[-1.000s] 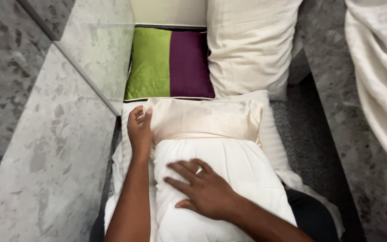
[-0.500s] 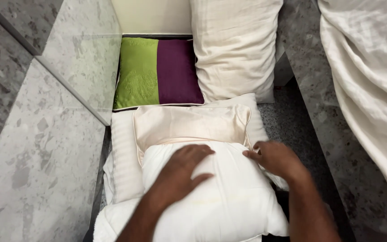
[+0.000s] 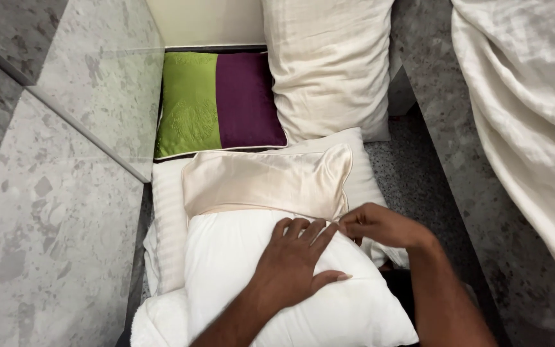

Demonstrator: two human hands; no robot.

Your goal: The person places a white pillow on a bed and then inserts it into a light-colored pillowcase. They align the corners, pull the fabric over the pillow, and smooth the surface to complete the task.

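Note:
A white pillow [image 3: 239, 270] lies in front of me, its far end tucked inside a cream satin pillowcase [image 3: 264, 180]. My left hand [image 3: 290, 263] lies flat on the pillow, palm down, fingers spread and reaching the case's open edge. My right hand [image 3: 380, 225] pinches that open edge at its right corner. Both sit on a striped white pillow [image 3: 165, 212] underneath.
A green and purple cushion [image 3: 220, 103] and a large cream pillow [image 3: 329, 64] lie just beyond. A white sheet [image 3: 528, 115] hangs at the right. Grey speckled stone slabs [image 3: 52, 212] rise on the left, and dark speckled floor [image 3: 412, 173] shows on the right.
My left hand left the pillowcase's left edge and now presses the pillow's middle. My right hand went from the pillow's middle to the case's right corner and pinched it.

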